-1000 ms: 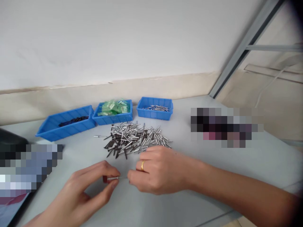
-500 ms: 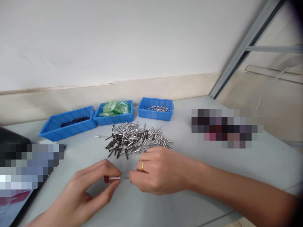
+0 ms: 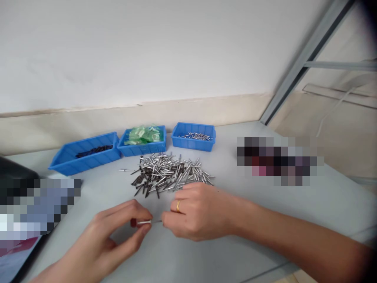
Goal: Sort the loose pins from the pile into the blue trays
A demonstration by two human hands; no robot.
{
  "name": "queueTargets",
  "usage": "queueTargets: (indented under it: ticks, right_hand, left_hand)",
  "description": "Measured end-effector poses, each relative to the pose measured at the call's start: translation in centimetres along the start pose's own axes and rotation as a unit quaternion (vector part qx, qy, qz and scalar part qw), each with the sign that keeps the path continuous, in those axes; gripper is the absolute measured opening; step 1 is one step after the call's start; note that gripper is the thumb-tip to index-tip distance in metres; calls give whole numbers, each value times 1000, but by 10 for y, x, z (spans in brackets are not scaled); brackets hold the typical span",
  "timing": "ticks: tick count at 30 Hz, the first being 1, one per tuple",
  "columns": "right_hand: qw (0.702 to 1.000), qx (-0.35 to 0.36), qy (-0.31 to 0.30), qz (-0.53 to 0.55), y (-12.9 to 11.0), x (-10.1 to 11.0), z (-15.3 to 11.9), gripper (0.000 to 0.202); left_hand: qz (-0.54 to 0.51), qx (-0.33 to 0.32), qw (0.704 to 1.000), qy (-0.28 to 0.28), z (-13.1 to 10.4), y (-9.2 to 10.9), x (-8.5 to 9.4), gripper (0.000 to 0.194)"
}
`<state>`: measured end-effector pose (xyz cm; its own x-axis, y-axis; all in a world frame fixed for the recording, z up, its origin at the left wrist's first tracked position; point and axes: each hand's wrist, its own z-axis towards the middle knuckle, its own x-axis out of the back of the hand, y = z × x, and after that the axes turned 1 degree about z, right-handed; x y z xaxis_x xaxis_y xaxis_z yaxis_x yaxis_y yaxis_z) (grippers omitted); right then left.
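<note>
Between thumb and fingertips, my left hand (image 3: 118, 232) pinches a silver blind rivet (image 3: 144, 222). A small dark red piece (image 3: 134, 223) shows at the rivet's left end; its kind cannot be made out. The thin pin of the rivet points right and meets the curled fingers of my right hand (image 3: 196, 216), which wears a gold ring and is closed around the pin's tip. Just beyond both hands lies a loose pile of silver rivets (image 3: 160, 165) mixed with dark screws (image 3: 144, 181).
Along the wall stand three blue bins: one with dark screws (image 3: 85, 163), one with green plastic packets (image 3: 141, 149), one with silver rivets (image 3: 193, 144). A blurred-out object (image 3: 279, 161) lies at the right. Another pixelated item (image 3: 44, 212) is at the left edge.
Both hands keep their hold on the rivet and have shifted very slightly to the right. The pile and the bins look the same.
</note>
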<state>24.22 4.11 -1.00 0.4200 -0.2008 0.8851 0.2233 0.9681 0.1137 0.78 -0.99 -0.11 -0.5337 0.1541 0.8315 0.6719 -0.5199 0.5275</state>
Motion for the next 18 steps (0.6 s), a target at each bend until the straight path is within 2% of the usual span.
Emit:
queueTargets:
  ticks: [7, 12, 18]
  right_hand:
    - [1000, 0, -4, 3, 0, 1, 0, 15]
    - [1000, 4, 9, -5, -2, -1, 0, 16]
    - [1000, 9, -13, 2, -3, -4, -1, 14]
  left_hand:
    - [-6, 19, 1000, -5, -1, -1, -3, 12]
    - [-15, 7, 1000, 15, 2, 2, -1, 10]
    - [-32, 13, 999, 31, -2, 3, 2, 5]
